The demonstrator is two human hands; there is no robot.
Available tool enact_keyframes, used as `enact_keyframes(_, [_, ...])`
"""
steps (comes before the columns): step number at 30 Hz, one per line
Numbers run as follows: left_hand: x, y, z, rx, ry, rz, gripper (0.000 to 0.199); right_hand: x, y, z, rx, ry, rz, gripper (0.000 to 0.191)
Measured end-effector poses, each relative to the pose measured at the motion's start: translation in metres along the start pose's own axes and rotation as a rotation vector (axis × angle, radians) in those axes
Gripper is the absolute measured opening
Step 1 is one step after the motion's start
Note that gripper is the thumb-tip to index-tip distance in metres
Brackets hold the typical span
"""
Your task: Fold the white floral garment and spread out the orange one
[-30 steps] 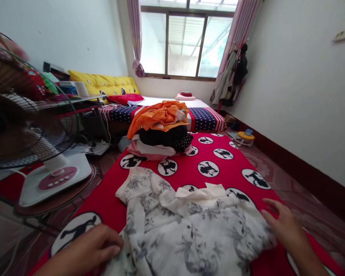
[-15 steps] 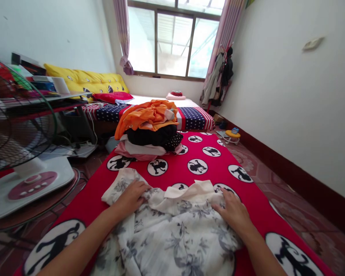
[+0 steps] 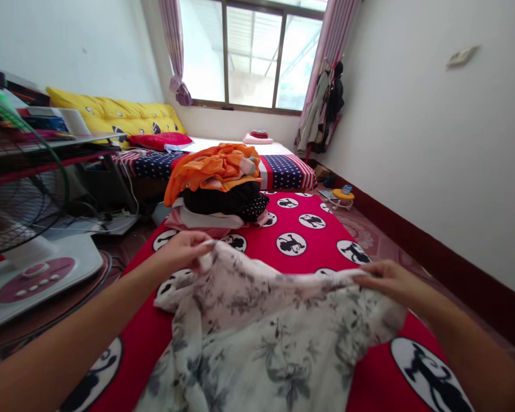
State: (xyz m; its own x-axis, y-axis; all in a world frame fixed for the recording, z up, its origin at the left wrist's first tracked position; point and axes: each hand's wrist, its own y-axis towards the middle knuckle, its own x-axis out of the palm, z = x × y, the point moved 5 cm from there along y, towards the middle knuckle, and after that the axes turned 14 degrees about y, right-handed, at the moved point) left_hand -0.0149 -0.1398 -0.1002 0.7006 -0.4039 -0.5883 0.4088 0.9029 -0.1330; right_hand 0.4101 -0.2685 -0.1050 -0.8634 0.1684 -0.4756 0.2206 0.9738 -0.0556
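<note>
A white shirt with a grey floral print [image 3: 278,349] is stretched between my two hands over the red monkey-print sheet [image 3: 278,260]. My left hand [image 3: 187,250] pinches its upper left edge, fingers closed on the fabric. At the upper right edge, my right hand [image 3: 384,278] grips the cloth between thumb and fingers. The top of the shirt is lifted, while its lower part runs out of the bottom of the view. Beyond it sits a heap of clothes, with an orange garment [image 3: 217,166] above a black one [image 3: 223,197] and pale pink pieces underneath.
An electric fan [image 3: 38,274] stands on a round stool at the left, beside a cluttered desk [image 3: 98,137]. Past the heap is a bed with a starred cover [image 3: 278,171]. A small yellow stool [image 3: 343,194] is on the floor by the right wall.
My hands went from lying on the floral shirt to gripping its upper edge. They have moved further apart and raised that edge, pulling it taut. The view has shifted slightly.
</note>
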Motion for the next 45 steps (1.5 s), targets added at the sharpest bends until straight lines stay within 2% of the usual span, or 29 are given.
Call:
enact_keyframes(2, [-0.005, 0.034, 0.013, 0.142, -0.212, 0.251, 0.044, -0.021, 0.031, -0.013, -0.123, 0.003, 0.261, 0.034])
enact_keyframes(4, [-0.002, 0.058, 0.016, 0.286, -0.236, 0.442, 0.056, -0.033, 0.045, -0.021, -0.299, -0.004, 0.582, 0.037])
enact_keyframes(5, [0.003, 0.064, 0.013, 0.333, -0.183, 0.504, 0.063, -0.032, 0.045, -0.022, -0.379, -0.016, 0.694, 0.04])
enact_keyframes(6, [0.01, 0.066, 0.007, 0.361, -0.1, 0.535, 0.067, -0.026, 0.042, -0.019, -0.441, -0.036, 0.742, 0.042])
enact_keyframes(7, [0.018, 0.064, -0.002, 0.375, 0.001, 0.545, 0.067, -0.015, 0.036, -0.013, -0.479, -0.063, 0.733, 0.044])
enact_keyframes(9, [0.036, 0.048, -0.023, 0.381, 0.205, 0.515, 0.058, 0.011, 0.017, 0.007, -0.499, -0.112, 0.631, 0.04])
enact_keyframes(12, [0.056, 0.004, -0.05, 0.329, 0.358, 0.451, 0.042, 0.045, -0.024, 0.047, -0.393, -0.105, 0.494, 0.034])
enact_keyframes(14, [0.065, -0.03, -0.059, 0.294, 0.365, 0.393, 0.034, 0.056, -0.051, 0.068, -0.288, -0.067, 0.457, 0.031])
enact_keyframes(16, [0.076, -0.062, -0.059, 0.279, 0.367, 0.323, 0.029, 0.06, -0.074, 0.078, -0.207, -0.027, 0.425, 0.029])
enact_keyframes(18, [0.09, -0.089, -0.058, 0.3, 0.388, 0.236, 0.027, 0.066, -0.093, 0.075, -0.165, -0.006, 0.333, 0.027])
enact_keyframes(19, [0.099, -0.101, -0.058, 0.334, 0.405, 0.18, 0.029, 0.071, -0.101, 0.07, -0.162, -0.009, 0.246, 0.026])
enact_keyframes(21, [0.119, -0.118, -0.059, 0.434, 0.464, 0.061, 0.05, 0.087, -0.114, 0.056, -0.19, -0.051, -0.008, 0.029])
enact_keyframes(23, [0.136, -0.127, -0.062, 0.513, 0.544, -0.003, 0.077, 0.111, -0.126, 0.045, -0.254, -0.133, -0.276, 0.048])
enact_keyframes(25, [0.144, -0.124, -0.066, 0.511, 0.618, 0.033, 0.09, 0.134, -0.132, 0.04, -0.322, -0.234, -0.443, 0.066])
enact_keyframes(27, [0.143, -0.114, -0.068, 0.446, 0.665, 0.132, 0.085, 0.154, -0.132, 0.039, -0.367, -0.325, -0.482, 0.067])
enact_keyframes(30, [0.138, -0.097, -0.067, 0.352, 0.674, 0.241, 0.048, 0.174, -0.127, 0.039, -0.385, -0.396, -0.444, 0.04])
enact_keyframes(32, [0.135, -0.088, -0.062, 0.331, 0.631, 0.248, 0.022, 0.181, -0.123, 0.035, -0.369, -0.39, -0.418, 0.03])
enact_keyframes(34, [0.129, -0.08, -0.056, 0.326, 0.543, 0.198, 0.02, 0.185, -0.118, 0.024, -0.352, -0.333, -0.408, 0.026])
enact_keyframes(36, [0.112, -0.072, -0.051, 0.294, 0.429, 0.162, 0.026, 0.189, -0.114, 0.006, -0.351, -0.239, -0.395, 0.028])
enact_keyframes(38, [0.077, -0.063, -0.047, 0.217, 0.317, 0.198, 0.028, 0.198, -0.11, -0.018, -0.37, -0.13, -0.36, 0.031])
enact_keyframes(40, [0.03, -0.056, -0.047, 0.117, 0.229, 0.291, 0.033, 0.213, -0.11, -0.043, -0.412, -0.003, -0.358, 0.031])
enact_keyframes(41, [0.005, -0.053, -0.049, 0.073, 0.212, 0.337, 0.035, 0.225, -0.112, -0.055, -0.439, 0.066, -0.399, 0.03])
enact_keyframes(43, [-0.039, -0.05, -0.057, 0.017, 0.25, 0.398, 0.038, 0.252, -0.122, -0.074, -0.531, 0.198, -0.589, 0.027])
enact_keyframes(45, [-0.073, -0.051, -0.071, -0.049, 0.442, 0.471, 0.033, 0.271, -0.133, -0.085, -0.625, 0.285, -0.782, 0.026])
